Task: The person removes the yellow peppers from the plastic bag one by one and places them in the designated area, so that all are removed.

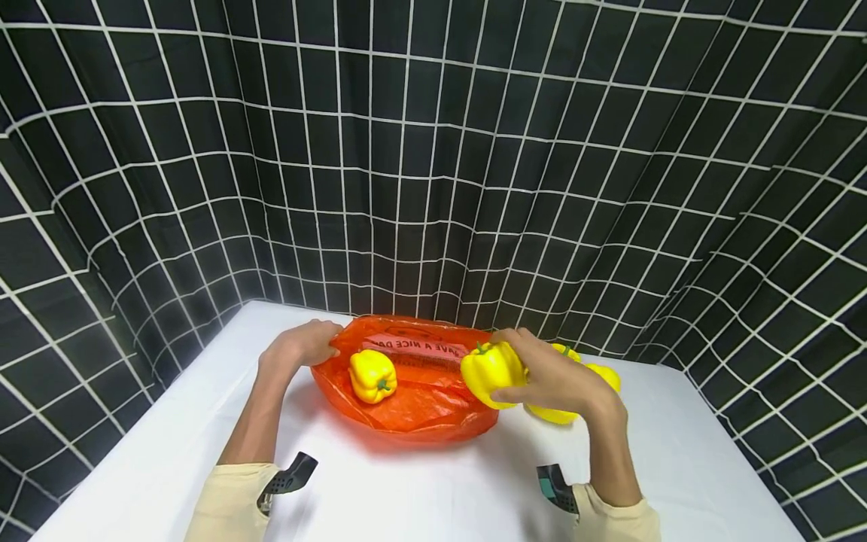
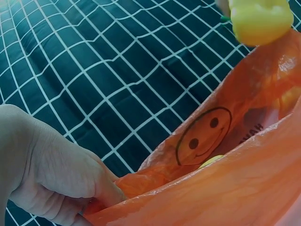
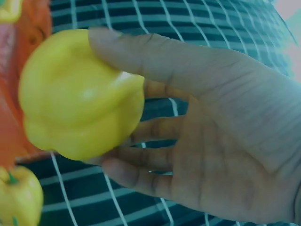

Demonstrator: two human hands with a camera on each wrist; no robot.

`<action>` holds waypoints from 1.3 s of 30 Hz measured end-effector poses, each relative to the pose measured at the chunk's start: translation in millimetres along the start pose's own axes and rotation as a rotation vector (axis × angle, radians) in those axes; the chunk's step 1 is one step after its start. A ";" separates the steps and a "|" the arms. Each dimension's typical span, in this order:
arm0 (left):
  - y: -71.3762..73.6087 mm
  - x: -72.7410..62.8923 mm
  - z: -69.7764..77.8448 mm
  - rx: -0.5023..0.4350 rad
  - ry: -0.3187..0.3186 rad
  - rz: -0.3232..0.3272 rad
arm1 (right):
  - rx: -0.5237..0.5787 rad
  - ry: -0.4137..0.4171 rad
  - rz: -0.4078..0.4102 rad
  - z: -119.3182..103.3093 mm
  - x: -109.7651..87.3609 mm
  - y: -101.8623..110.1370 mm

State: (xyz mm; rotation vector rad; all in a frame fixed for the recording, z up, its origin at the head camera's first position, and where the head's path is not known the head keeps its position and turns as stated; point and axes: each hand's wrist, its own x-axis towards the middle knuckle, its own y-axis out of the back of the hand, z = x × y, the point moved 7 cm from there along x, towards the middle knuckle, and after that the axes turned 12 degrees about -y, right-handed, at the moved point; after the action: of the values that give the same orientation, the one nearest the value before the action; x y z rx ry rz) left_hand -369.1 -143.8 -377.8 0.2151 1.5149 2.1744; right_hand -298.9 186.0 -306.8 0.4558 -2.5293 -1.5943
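Note:
An orange-red plastic bag [image 1: 420,418] lies on the white table with its mouth spread wide, printed lettering inside and a smiley face [image 2: 204,136] on its far side. One yellow bell pepper [image 1: 372,375] rests in its left part. My left hand [image 1: 305,348] pinches the bag's left rim, thumb and fingers on the plastic [image 2: 155,188]. At the bag's right edge, my right hand [image 1: 552,373] grips another yellow bell pepper [image 3: 80,99], thumb on one side and fingertips on the other. In the head view this pepper overlaps the bag's right rim.
More yellow bell peppers [image 1: 603,375] sit on the table beyond my right hand, partly hidden by it. The white table [image 1: 420,497] runs back to a black cloth with a white grid [image 1: 433,181], which rises behind and at both sides.

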 end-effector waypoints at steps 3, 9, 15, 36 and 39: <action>-0.9 -0.2 -0.2 0.006 0.002 -0.007 | 0.048 -0.051 -0.001 23.3 -8.0 14.4; -0.1 -1.4 1.5 0.025 -0.017 -0.008 | 0.033 -0.188 0.004 79.8 -24.7 31.4; 1.4 -1.5 2.3 0.025 -0.016 -0.004 | 0.023 -0.462 -0.089 145.6 -30.9 30.1; 0.2 0.4 1.6 0.027 -0.028 -0.004 | -0.055 -0.753 -0.207 214.3 -33.7 -1.0; -0.5 -0.4 1.8 0.033 -0.029 -0.008 | 0.004 -0.762 -0.235 215.9 -34.3 -5.9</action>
State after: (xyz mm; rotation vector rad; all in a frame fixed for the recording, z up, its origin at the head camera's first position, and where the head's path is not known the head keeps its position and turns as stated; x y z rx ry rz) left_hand -367.9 -142.3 -377.5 0.2503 1.5346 2.1325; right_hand -320.6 380.3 -404.9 0.1553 -3.0919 -2.1773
